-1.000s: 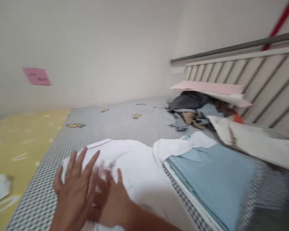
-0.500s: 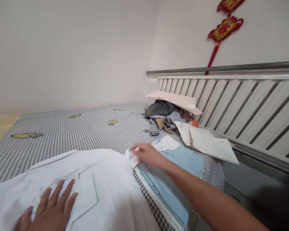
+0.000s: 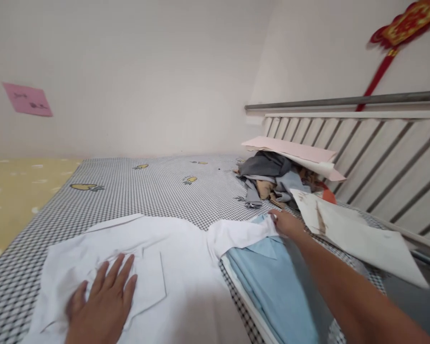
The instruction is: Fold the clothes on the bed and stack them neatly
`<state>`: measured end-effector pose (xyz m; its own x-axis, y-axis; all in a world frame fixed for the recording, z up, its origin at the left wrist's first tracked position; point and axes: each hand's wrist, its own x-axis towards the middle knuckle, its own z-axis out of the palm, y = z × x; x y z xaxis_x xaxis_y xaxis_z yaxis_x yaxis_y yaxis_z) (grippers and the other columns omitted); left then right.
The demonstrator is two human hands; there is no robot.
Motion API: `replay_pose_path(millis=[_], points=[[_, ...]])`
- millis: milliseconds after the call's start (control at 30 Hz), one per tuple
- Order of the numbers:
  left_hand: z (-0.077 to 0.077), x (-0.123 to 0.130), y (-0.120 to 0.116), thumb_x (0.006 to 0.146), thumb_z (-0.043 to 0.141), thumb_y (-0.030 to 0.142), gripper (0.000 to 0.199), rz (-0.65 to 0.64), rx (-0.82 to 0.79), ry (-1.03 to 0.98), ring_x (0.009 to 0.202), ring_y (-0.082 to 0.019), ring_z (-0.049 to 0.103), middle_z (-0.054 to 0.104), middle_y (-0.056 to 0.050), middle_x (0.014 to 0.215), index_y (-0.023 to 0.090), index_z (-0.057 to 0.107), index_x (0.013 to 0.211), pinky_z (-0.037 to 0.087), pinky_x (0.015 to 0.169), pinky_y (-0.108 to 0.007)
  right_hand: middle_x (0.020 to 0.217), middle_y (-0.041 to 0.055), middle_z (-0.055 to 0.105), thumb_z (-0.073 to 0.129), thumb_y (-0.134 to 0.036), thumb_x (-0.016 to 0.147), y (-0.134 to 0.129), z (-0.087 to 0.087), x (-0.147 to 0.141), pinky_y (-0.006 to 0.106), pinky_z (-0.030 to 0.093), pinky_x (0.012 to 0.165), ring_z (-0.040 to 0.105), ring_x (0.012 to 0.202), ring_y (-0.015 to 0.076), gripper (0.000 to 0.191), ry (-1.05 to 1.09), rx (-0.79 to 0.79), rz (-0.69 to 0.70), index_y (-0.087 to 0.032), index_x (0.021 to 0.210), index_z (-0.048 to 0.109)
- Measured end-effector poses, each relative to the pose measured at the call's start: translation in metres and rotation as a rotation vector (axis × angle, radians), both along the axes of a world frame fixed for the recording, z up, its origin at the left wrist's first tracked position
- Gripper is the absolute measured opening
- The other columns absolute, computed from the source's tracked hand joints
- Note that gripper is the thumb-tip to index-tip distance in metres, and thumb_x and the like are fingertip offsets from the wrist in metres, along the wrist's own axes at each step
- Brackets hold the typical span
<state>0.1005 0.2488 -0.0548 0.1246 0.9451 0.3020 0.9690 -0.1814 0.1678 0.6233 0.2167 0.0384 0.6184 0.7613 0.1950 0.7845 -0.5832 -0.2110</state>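
A white shirt (image 3: 181, 267) with a chest pocket lies spread on the checked bedsheet (image 3: 157, 191). My left hand (image 3: 105, 301) rests flat on it at the lower left, fingers spread, beside the pocket. One white sleeve (image 3: 240, 234) stretches to the right across the top of a stack of folded light blue clothes (image 3: 275, 286). The end of that sleeve is pinched in my right hand (image 3: 284, 222), whose fingertips are closed at the far edge of the stack.
Crumpled grey and brown clothes (image 3: 267, 167) lie at the back right under pink sheets (image 3: 294, 149). A stained white sheet (image 3: 361, 239) lies near the slatted rail (image 3: 361, 148). Yellow bedding (image 3: 25, 191) is at the left, below a pink note (image 3: 28, 99) on the wall.
My right hand has drawn the sleeve out to the right over the blue clothes. My left hand remains flat on the shirt. The view has turned left.
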Motion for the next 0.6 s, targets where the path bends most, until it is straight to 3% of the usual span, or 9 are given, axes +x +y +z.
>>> replay_pose_path(millis=[133,233,300,400,433,467,533,567,600], points=[[-0.006,-0.001,0.0,0.097,0.02,0.043,0.059,0.036,0.055,0.102,0.149,-0.028,0.031,0.038,0.002,0.16,0.032,0.041,0.151,0.021,0.118,-0.056,0.098,0.0145,0.072,0.054,-0.024,0.091,-0.011,0.015,-0.003,0.041,0.048,0.076,0.068,0.092,0.0303,0.024,-0.004,0.106,-0.181,-0.022,0.105,0.073],[-0.011,-0.006,0.006,0.097,0.022,0.042,0.058,0.035,0.028,0.086,0.15,-0.028,0.03,0.039,0.0,0.16,0.032,0.041,0.15,0.02,0.119,-0.057,0.096,0.0176,0.073,0.049,-0.028,0.092,-0.018,0.042,-0.009,0.039,0.047,0.07,0.068,0.088,0.0326,0.031,0.001,0.283,-0.282,-0.022,0.109,0.074],[-0.001,-0.005,0.009,0.097,0.025,0.04,0.057,0.026,-0.017,0.036,0.15,-0.03,0.028,0.036,-0.005,0.162,0.028,0.042,0.15,0.02,0.118,-0.06,0.1,0.0165,0.074,0.043,-0.03,0.094,-0.015,0.066,-0.024,0.039,0.048,0.073,0.068,0.091,0.031,0.037,0.003,0.432,-0.274,-0.021,0.118,0.07],[0.044,0.018,0.005,0.096,0.03,0.037,0.06,-0.034,0.005,-0.135,0.153,-0.035,0.018,0.023,-0.019,0.165,0.014,0.039,0.151,0.022,0.116,-0.064,0.107,0.0084,0.074,0.04,-0.027,0.094,0.0,0.103,-0.074,0.034,0.049,0.083,0.067,0.096,0.0232,0.039,0.021,0.646,-0.099,-0.023,0.124,0.065],[0.066,0.034,0.001,0.094,0.037,0.04,0.066,-0.139,0.034,-0.206,0.154,-0.036,0.014,0.016,-0.021,0.167,0.013,0.032,0.153,0.019,0.118,-0.065,0.108,0.0053,0.074,0.042,-0.024,0.092,0.004,0.116,-0.099,0.031,0.049,0.086,0.067,0.096,0.0203,0.037,0.033,0.716,0.004,-0.023,0.121,0.066],[0.09,0.052,-0.004,0.088,0.051,0.046,0.079,-0.287,0.038,-0.288,0.154,-0.036,0.012,0.014,-0.02,0.167,0.015,0.024,0.156,0.018,0.119,-0.065,0.107,0.006,0.075,0.046,-0.02,0.089,0.006,0.13,-0.127,0.032,0.049,0.087,0.067,0.095,0.0202,0.033,0.065,0.848,0.176,-0.021,0.113,0.069],[0.137,0.092,-0.015,0.067,0.078,0.056,0.117,-0.585,-0.038,-0.492,0.154,-0.037,0.013,0.013,-0.019,0.168,0.021,0.013,0.158,0.02,0.12,-0.062,0.101,0.0035,0.075,0.049,-0.016,0.085,0.001,0.155,-0.185,0.033,0.049,0.09,0.068,0.091,0.019,0.028,0.147,0.969,0.551,-0.021,0.102,0.071],[0.158,0.11,-0.019,0.058,0.085,0.056,0.126,-0.648,-0.095,-0.624,0.153,-0.039,0.017,0.017,-0.018,0.167,0.023,0.015,0.157,0.023,0.12,-0.061,0.097,0.0014,0.076,0.051,-0.016,0.084,-0.007,0.165,-0.212,0.032,0.05,0.089,0.068,0.089,0.0177,0.027,0.216,0.928,0.767,-0.022,0.102,0.071],[0.177,0.123,-0.021,0.059,0.086,0.054,0.118,-0.624,-0.152,-0.807,0.149,-0.039,0.027,0.028,-0.019,0.163,0.022,0.024,0.154,0.031,0.118,-0.058,0.096,-0.0005,0.076,0.054,-0.016,0.084,-0.019,0.173,-0.233,0.032,0.05,0.09,0.068,0.091,0.0165,0.033,0.3,0.833,0.992,-0.024,0.112,0.068]])
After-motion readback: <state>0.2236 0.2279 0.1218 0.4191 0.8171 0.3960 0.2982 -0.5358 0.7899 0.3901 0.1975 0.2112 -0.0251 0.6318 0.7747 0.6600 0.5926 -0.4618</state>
